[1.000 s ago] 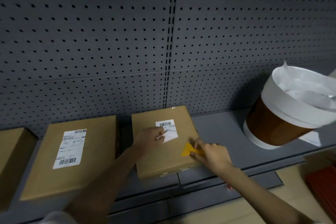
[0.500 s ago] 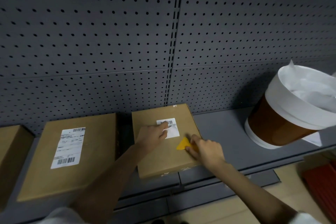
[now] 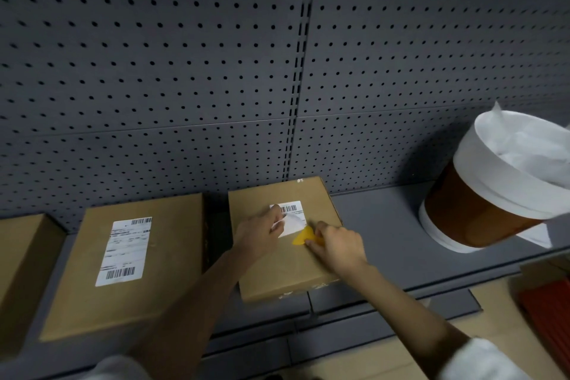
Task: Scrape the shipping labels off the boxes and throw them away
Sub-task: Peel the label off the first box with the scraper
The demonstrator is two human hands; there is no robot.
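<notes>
Pinching glossy white label point(image 3: 290, 219) (lower corner curled) off matte cardboard box point(image 3: 277, 268), left hand point(image 3: 260, 233), right hand point(image 3: 336, 245) gripping yellow wedge scraper point(image 3: 303, 237)

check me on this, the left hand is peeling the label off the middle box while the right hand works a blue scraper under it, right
Not quite: the scraper is yellow, not blue. The head view shows the rest as you said: the left hand pinches the lifted edge of the label on the middle box, and the right hand holds the scraper at the label's lower edge.
</notes>
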